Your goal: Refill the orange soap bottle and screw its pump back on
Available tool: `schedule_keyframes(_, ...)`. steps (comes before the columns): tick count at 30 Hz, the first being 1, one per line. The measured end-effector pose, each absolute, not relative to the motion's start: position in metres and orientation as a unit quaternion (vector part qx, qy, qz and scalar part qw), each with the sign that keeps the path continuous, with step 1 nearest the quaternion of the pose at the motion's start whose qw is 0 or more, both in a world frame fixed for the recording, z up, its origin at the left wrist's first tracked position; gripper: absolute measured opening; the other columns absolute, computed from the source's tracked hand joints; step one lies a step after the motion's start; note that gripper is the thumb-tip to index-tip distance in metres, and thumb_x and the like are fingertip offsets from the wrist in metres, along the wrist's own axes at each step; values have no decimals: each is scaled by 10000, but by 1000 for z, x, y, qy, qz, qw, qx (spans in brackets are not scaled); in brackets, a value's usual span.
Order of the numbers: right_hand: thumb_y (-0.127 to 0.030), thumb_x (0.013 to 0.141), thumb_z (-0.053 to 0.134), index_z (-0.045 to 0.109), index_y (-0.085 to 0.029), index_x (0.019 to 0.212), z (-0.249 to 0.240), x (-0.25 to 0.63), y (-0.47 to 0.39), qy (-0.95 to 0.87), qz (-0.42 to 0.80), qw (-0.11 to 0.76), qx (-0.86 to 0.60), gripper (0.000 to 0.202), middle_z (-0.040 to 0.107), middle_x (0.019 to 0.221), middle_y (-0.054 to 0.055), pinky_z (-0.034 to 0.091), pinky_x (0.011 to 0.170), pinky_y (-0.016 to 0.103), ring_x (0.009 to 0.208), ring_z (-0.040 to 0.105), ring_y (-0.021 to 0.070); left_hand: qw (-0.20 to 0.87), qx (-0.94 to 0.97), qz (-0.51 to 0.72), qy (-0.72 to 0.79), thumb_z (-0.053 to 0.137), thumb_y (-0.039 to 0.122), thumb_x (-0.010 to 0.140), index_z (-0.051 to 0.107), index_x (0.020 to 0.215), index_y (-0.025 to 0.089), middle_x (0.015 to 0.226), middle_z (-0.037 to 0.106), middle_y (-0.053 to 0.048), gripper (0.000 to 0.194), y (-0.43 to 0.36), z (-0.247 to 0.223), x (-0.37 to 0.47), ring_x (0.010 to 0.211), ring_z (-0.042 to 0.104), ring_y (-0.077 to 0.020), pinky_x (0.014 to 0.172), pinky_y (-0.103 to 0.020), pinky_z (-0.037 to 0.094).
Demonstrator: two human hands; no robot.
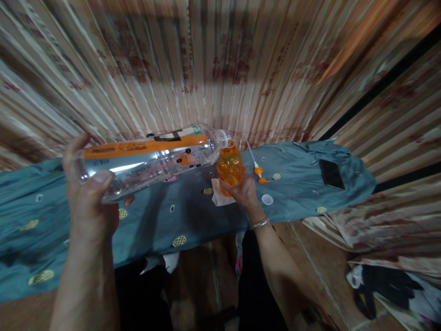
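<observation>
Orange bottle (230, 164) in right grip (244, 188)

Left hand (86, 197) and right hand (245, 188) both curled in grips, bare forearms (87, 271) stretched forward

Black phone (331, 174) on teal cloth (296, 177) — flowered, pleated curtain (206, 50) behind.

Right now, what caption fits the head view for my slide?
Left hand holds a clear bottle tilted, its mouth at the top of an orange bottle in the right hand.
</observation>
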State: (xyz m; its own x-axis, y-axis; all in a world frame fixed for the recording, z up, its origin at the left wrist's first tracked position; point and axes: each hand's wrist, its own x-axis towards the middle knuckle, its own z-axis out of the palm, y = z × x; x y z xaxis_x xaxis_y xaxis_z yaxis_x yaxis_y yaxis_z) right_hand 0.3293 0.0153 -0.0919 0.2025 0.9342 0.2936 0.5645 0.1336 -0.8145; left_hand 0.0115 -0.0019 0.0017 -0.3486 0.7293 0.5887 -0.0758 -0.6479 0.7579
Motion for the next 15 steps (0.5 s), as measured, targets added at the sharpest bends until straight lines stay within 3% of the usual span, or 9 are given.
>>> schedule_keyframes(8, -324, 719, 943, 667, -150, 1330, -90, 326, 15, -592, 189, 453, -639, 693, 850, 1147, 176, 697, 929, 506, 1080, 836, 381, 278, 494, 764, 309, 912, 369, 522, 841, 1149, 400, 949, 645, -37, 631, -5, 7, 19, 606, 557, -143, 241, -122, 274)
schedule_keyframes(15, -391, 751, 911, 670, -162, 1289, -93, 328, 13, -600, 169, 449, -640, 633, 851, 1111, 159, 684, 867, 471, 1025, 839, 367, 283, 490, 758, 325, 876, 330, 580, 850, 1122, 434, 883, 649, -6, 552, -18, 15, 34, 560, 557, -124, 240, -141, 339)
